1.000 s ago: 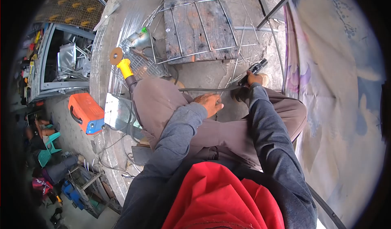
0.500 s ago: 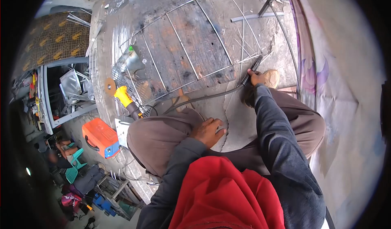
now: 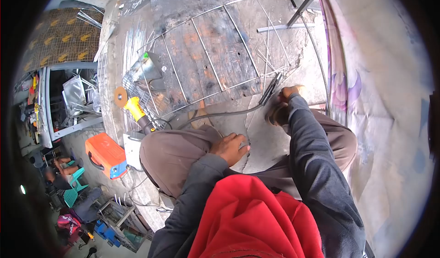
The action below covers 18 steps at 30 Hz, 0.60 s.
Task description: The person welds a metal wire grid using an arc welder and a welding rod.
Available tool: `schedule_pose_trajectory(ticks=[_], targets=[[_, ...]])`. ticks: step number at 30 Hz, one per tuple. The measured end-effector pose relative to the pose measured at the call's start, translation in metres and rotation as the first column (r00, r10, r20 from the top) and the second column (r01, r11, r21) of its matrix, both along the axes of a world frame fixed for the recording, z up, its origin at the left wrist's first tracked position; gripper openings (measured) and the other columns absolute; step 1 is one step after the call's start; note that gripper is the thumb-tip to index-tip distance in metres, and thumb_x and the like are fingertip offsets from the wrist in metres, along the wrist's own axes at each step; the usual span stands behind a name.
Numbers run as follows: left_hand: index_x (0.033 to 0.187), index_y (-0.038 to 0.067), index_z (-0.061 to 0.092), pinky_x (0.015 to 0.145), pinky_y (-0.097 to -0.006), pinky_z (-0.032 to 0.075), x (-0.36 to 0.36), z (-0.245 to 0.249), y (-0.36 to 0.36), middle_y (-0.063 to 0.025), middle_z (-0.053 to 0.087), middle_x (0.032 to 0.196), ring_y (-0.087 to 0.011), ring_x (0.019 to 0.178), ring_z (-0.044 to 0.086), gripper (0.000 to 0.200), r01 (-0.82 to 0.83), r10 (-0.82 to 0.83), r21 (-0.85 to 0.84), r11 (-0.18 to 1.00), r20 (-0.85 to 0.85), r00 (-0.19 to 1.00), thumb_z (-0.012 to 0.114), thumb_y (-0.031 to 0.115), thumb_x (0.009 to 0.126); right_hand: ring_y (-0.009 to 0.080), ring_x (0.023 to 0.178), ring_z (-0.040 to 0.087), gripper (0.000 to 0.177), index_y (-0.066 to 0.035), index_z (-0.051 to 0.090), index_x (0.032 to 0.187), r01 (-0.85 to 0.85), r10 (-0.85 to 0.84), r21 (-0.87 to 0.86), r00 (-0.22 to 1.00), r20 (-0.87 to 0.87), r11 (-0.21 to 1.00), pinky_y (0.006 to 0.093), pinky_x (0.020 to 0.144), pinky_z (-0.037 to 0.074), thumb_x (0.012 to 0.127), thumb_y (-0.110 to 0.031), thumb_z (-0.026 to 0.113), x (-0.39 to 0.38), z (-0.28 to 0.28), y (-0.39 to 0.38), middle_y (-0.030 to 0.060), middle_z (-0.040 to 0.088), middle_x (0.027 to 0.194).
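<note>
My left hand [image 3: 231, 149] rests on my bent left knee, empty, its fingers slightly spread. Beside my right shoe [image 3: 277, 114], my right hand [image 3: 289, 93] is low to the floor; its fingers are too small and partly hidden to tell whether they close on anything. Just left of that hand lies a dark welding electrode holder [image 3: 270, 89], apart from it, with a thick cable [image 3: 224, 114] running left from it. Beyond, a ladder-like frame of thin metal bars [image 3: 209, 53] lies on a scorched wooden board [image 3: 192, 77].
A yellow angle grinder [image 3: 135, 109] with a brown disc lies at the left, near an orange welding machine [image 3: 106, 155]. Curved sheet metal [image 3: 145, 71] lies by the frame. Thin rods and a grey bar [image 3: 284, 28] are at the upper right. A printed sheet [image 3: 385, 120] hangs on the right.
My right hand has let go of the electrode holder, which now lies on the floor, and has shifted slightly away from it. My left hand stays on the knee. The view has shifted slightly.
</note>
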<state>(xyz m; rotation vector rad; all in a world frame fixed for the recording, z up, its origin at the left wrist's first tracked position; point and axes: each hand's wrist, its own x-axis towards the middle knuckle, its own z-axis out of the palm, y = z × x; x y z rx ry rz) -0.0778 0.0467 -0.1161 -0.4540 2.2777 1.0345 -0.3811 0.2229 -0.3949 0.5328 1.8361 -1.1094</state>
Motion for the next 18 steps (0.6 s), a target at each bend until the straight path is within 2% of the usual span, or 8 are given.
schedule_pose_trajectory(ticks=[3, 5, 6, 7, 9, 12, 15, 18], targets=[[0.117, 0.011, 0.06, 0.088, -0.0417, 0.05, 0.003, 0.003, -0.001, -0.0119, 0.063, 0.107, -0.0305, 0.102, 0.063, 0.036, -0.02, 0.02, 0.007, 1.0, -0.043, 0.999, 0.062, 0.036, 0.091, 0.027, 0.072, 0.066, 0.022, -0.004, 0.065, 0.102, 0.115, -0.112, -0.093, 0.993, 0.037, 0.989, 0.0431, 0.062, 0.056, 0.091, -0.022, 0.06, -0.057, 0.062, -0.006, 0.0134, 0.069, 0.091], [0.117, 0.011, 0.06, 0.088, -0.0419, 0.05, 0.006, 0.003, -0.004, -0.012, 0.063, 0.107, -0.0305, 0.103, 0.063, 0.037, -0.04, 0.04, 0.003, 0.999, -0.064, 0.997, 0.062, 0.037, 0.091, 0.022, 0.077, 0.065, 0.028, -0.005, 0.063, 0.109, -0.035, 0.016, -0.045, 0.927, -0.374, 0.998, 0.04, 0.066, 0.055, 0.093, -0.028, 0.058, -0.087, 0.134, -0.027, 0.0106, 0.07, 0.095], [0.117, 0.01, 0.06, 0.088, -0.0423, 0.049, 0.008, 0.002, -0.006, -0.0121, 0.064, 0.108, -0.0308, 0.103, 0.062, 0.038, -0.032, 0.031, -0.021, 0.999, -0.044, 0.999, 0.061, 0.038, 0.092, 0.0197, 0.083, 0.063, 0.031, -0.006, 0.062, 0.113, -0.06, 0.013, -0.094, 0.903, -0.43, 0.994, 0.0376, 0.071, 0.053, 0.094, -0.03, 0.057, -0.099, 0.174, -0.042, 0.0085, 0.069, 0.101], [0.117, 0.009, 0.06, 0.088, -0.0427, 0.049, 0.012, 0.0, -0.008, -0.0122, 0.064, 0.109, -0.031, 0.104, 0.062, 0.038, -0.024, 0.023, -0.043, 0.999, -0.017, 1.0, 0.061, 0.038, 0.092, 0.0169, 0.081, 0.064, 0.034, -0.005, 0.062, 0.113, -0.107, 0.012, -0.167, 0.871, -0.491, 0.98, 0.0353, 0.065, 0.054, 0.094, -0.032, 0.057, -0.104, 0.21, -0.057, 0.0067, 0.071, 0.098], [0.116, 0.009, 0.06, 0.089, -0.0428, 0.049, 0.021, -0.008, -0.013, -0.0127, 0.064, 0.11, -0.0314, 0.104, 0.062, 0.039, -0.044, 0.044, -0.05, 0.998, -0.002, 0.999, 0.06, 0.039, 0.092, 0.0175, 0.088, 0.064, 0.043, -0.005, 0.061, 0.121, -0.343, 0.141, -0.25, 0.798, -0.585, 0.905, 0.0355, 0.071, 0.054, 0.095, -0.039, 0.055, -0.105, 0.26, -0.081, 0.0076, 0.07, 0.104], [0.115, 0.007, 0.06, 0.088, -0.0429, 0.049, 0.031, -0.016, -0.026, -0.0134, 0.064, 0.109, -0.032, 0.104, 0.062, 0.039, -0.062, 0.063, -0.08, 0.995, 0.009, 0.998, 0.06, 0.039, 0.092, 0.0198, 0.094, 0.064, 0.053, -0.003, 0.058, 0.128, -0.53, 0.373, -0.056, 0.664, -0.648, 0.846, 0.0343, 0.074, 0.054, 0.097, -0.046, 0.052, -0.095, 0.283, -0.116, 0.0106, 0.069, 0.112], [0.114, 0.006, 0.061, 0.087, -0.0425, 0.049, 0.052, -0.024, -0.032, -0.0141, 0.064, 0.106, -0.032, 0.102, 0.062, 0.038, -0.101, 0.099, -0.118, 0.988, -0.021, 0.995, 0.06, 0.038, 0.093, 0.0162, 0.084, 0.065, 0.044, -0.003, 0.059, 0.125, -0.55, 0.433, -0.02, 0.679, -0.593, 0.835, 0.0331, 0.07, 0.053, 0.099, -0.037, 0.048, -0.084, 0.286, -0.135, 0.0063, 0.071, 0.105], [0.112, 0.005, 0.061, 0.086, -0.0418, 0.049, 0.07, 0.002, -0.033, -0.0145, 0.065, 0.104, -0.0315, 0.101, 0.063, 0.037, -0.164, 0.155, -0.087, 0.983, -0.107, 0.982, 0.061, 0.036, 0.093, 0.0133, 0.078, 0.064, 0.035, -0.008, 0.06, 0.124, -0.43, 0.268, -0.244, 0.824, -0.499, 0.869, 0.0323, 0.069, 0.053, 0.098, -0.029, 0.049, -0.082, 0.294, -0.143, 0.0025, 0.069, 0.094]])
